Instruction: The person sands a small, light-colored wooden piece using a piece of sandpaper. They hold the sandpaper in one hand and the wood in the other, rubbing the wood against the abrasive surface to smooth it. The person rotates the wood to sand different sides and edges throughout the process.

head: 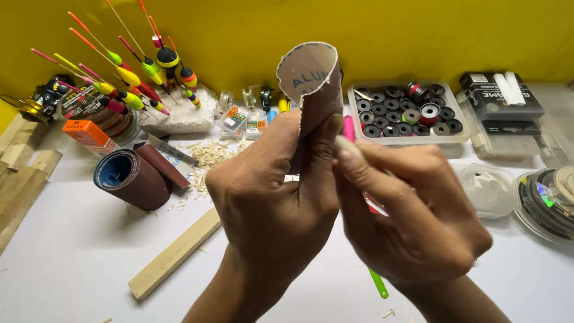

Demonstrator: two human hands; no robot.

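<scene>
My left hand [272, 197] holds a folded strip of reddish-brown sandpaper [314, 84] upright, its pale backing curling over at the top. My right hand [412, 209] presses a small pale rounded piece [348, 147] against the sandpaper, pinched between thumb and fingers. Both hands hover above the white table [72, 251]. A green stick [378, 283] and a pink item [348, 127] lie partly hidden under the hands.
A sandpaper roll [133, 174] and a wooden strip [174, 253] lie at left. Several colourful fishing floats [128, 78] stand in white foam at the back. A clear tray of black spools [406, 116], a black box [499, 96], wood shavings [209, 155] and line reels [547, 200] surround.
</scene>
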